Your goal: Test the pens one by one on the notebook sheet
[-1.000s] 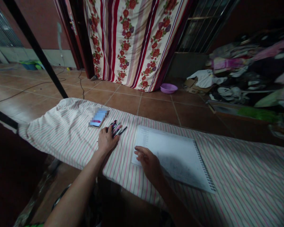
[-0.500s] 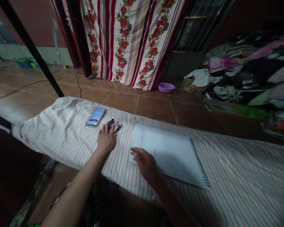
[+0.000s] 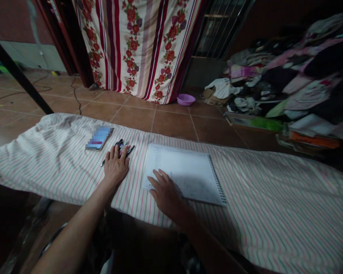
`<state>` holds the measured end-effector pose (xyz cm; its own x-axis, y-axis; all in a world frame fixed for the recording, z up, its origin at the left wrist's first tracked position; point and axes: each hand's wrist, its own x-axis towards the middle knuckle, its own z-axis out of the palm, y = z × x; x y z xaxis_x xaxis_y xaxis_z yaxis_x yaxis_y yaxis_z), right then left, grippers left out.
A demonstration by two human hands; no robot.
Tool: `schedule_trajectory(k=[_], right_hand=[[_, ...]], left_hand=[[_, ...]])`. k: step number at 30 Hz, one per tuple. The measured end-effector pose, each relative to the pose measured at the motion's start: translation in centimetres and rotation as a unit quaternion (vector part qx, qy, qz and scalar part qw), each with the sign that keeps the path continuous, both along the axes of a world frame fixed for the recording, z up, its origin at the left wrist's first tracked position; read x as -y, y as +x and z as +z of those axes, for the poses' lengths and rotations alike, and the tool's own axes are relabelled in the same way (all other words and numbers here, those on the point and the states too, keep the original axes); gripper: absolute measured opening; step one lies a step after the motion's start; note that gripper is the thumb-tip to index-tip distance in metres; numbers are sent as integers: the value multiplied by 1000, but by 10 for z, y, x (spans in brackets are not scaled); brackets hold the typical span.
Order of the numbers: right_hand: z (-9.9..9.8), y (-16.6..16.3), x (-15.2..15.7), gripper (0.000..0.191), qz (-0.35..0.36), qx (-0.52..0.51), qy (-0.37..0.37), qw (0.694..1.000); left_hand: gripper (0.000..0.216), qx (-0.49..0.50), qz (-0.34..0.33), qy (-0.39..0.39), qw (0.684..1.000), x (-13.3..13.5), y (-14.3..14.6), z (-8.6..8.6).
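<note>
A phone [image 3: 101,137] lies on striped cloth [image 3: 65,156]; beside it the left hand [image 3: 116,166], palm down and loosely spread, still partly covers some pens [image 3: 120,143]; rightward, the right hand [image 3: 165,190], curled a moment ago, now fans over the spiral notebook [image 3: 188,161], gripping nothing.

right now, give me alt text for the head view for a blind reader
A person's left hand lies over several pens and the right hand is spread over a spiral-bound notebook, on a striped cloth. A partly pixelated smartphone lies left of the pens; beyond, a floral curtain hangs near a purple basin on a tiled floor.
</note>
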<state>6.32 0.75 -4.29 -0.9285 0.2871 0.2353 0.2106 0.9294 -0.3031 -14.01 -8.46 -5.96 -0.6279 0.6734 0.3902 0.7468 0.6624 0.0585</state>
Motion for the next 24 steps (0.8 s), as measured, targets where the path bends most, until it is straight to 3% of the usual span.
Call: schedule_trajectory(k=[10, 17, 24], right_hand=[[13, 19, -3, 32, 34, 41, -30, 998], [10, 26, 1, 52, 67, 68, -20, 995], [2, 23, 2, 39, 44, 5, -38, 998]], left_hand=[[50, -3, 28, -15, 999, -3, 5, 4], [53, -24, 32, -27, 999, -9, 9, -3], [56, -8, 34, -19, 999, -7, 16, 4]])
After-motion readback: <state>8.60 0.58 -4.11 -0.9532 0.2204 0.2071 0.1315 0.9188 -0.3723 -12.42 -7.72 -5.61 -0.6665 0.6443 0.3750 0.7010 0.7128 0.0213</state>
